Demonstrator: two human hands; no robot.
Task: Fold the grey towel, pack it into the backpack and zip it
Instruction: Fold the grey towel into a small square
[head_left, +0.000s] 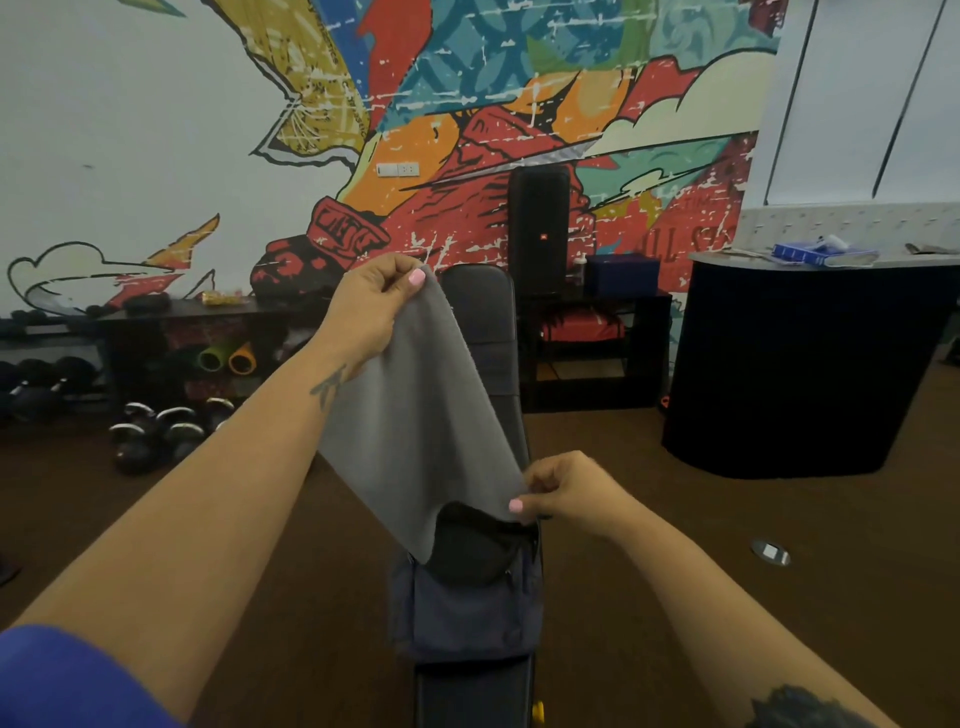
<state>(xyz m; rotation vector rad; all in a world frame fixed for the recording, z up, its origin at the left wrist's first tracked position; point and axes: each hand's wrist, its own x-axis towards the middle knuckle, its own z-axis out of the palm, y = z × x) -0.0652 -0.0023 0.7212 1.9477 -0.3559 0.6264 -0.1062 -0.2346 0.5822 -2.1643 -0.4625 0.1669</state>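
The grey towel (415, 415) hangs stretched in the air between my two hands, above a black workout bench (485, 322). My left hand (371, 306) pinches its upper corner, raised and farther away. My right hand (563, 491) pinches the lower right corner, closer to me. Under the towel a dark blue-grey backpack (467, 608) lies on the bench with its top open and a black inside showing (472, 543). The towel's lowest corner hangs over the left side of that opening.
Dumbbells (156, 431) and a low black shelf (192, 332) stand at the left by the mural wall. A tall black speaker (537, 228) and a black stand are behind the bench. A dark round counter (789, 364) is at the right. Brown floor surrounds the bench.
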